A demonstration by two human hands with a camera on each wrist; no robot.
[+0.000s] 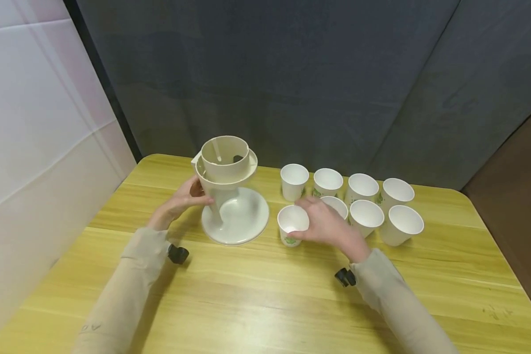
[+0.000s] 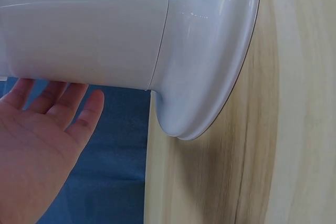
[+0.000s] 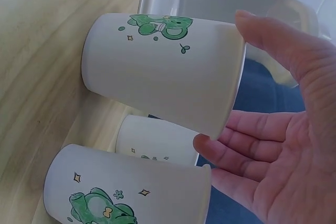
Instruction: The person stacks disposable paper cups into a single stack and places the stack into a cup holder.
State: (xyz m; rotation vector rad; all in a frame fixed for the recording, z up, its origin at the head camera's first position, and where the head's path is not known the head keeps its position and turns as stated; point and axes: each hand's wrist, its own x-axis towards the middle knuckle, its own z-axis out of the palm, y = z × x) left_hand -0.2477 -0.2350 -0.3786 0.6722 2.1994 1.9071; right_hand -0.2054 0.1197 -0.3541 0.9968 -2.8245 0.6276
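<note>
A tall cream-white appliance with a round base, a column and a cup-shaped open top stands left of centre. My left hand holds its column, with fingers on two sides; in the left wrist view several fingers meet the column, and the thumb does not show. With my right hand I grip the rim of a white paper cup, thumb at one side and fingers at the other. Green bear prints mark that cup, which stands upright and looks hollow from above.
Several more white paper cups stand in two rows, including one behind the gripped cup and one at the right end. A wooden table lies beneath everything. Dark cloth hangs behind it, pale cloth at left.
</note>
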